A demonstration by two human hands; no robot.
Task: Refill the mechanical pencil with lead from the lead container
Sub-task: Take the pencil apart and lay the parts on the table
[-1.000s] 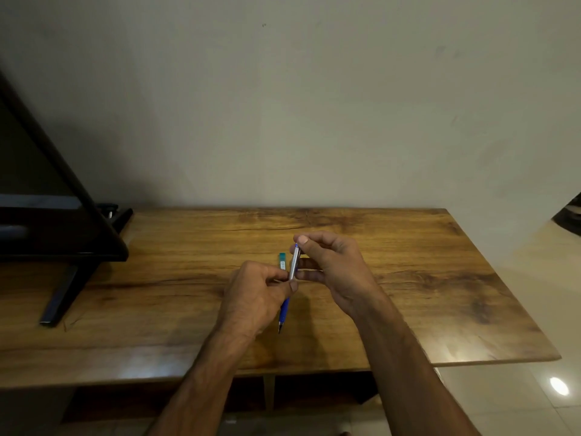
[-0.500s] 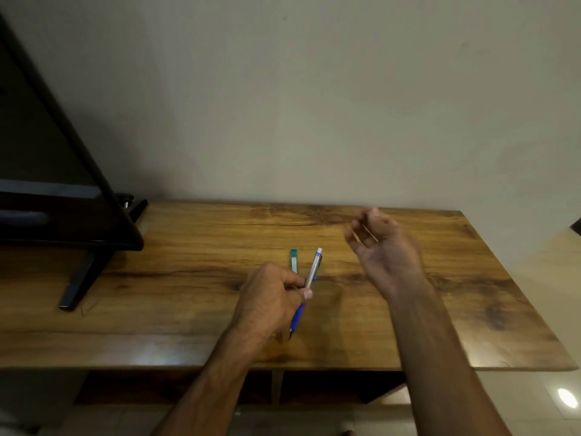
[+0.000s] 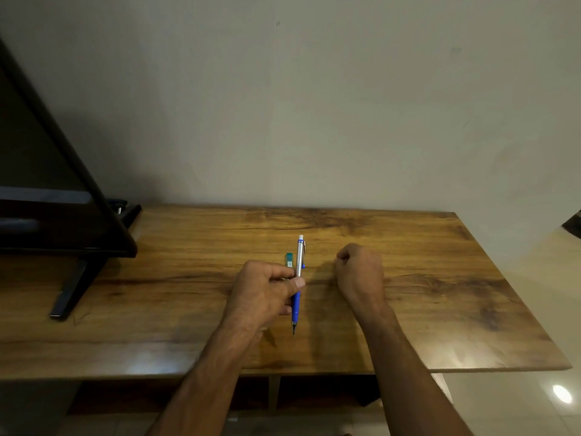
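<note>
Being gripped mid-barrel by the left hand (image 3: pixel 267 291), the slim silver-and-blue mechanical pencil (image 3: pixel 299 262) is being held over the brown wooden table (image 3: pixel 440 278). The small green plastic lead container (image 3: pixel 288 259) is lying just left of the pencil. Right of the pencil, the right hand (image 3: pixel 360 272) is resting curled; whether it is holding anything cannot be told. Loading the lead is judged not yet done.

Whatever the right grip (image 3: pixel 360 272) perhaps holds is hidden; the dark screen (image 3: pixel 47 184) is cropped left.
</note>
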